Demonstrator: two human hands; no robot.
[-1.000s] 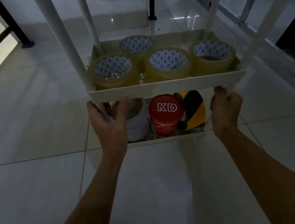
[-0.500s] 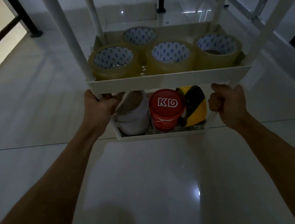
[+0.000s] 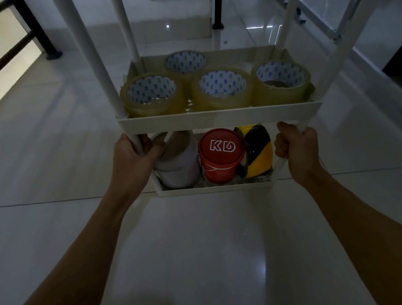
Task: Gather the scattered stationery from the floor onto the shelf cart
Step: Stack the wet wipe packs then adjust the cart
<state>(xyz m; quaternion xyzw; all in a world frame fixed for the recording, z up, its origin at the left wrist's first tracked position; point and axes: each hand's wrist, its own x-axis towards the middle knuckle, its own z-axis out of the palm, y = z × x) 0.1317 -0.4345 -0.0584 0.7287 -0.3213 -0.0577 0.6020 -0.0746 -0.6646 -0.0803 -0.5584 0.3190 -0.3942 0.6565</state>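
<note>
Currently stocked: left hand (image 3: 135, 158) grips the shelf cart's (image 3: 219, 118) left post; four clear tape rolls (image 3: 222, 89) on the upper tray; white roll (image 3: 178, 164), red tub (image 3: 221, 159) and striped tape (image 3: 258, 151) below; right hand (image 3: 297, 148) grips the right post. No stationery visible on the floor; gathering seems complete.

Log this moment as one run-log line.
left hand grips cart post | right hand grips cart post | upper tray: four clear tape rolls | lower tray: white roll, red tub, yellow-black tape
</note>
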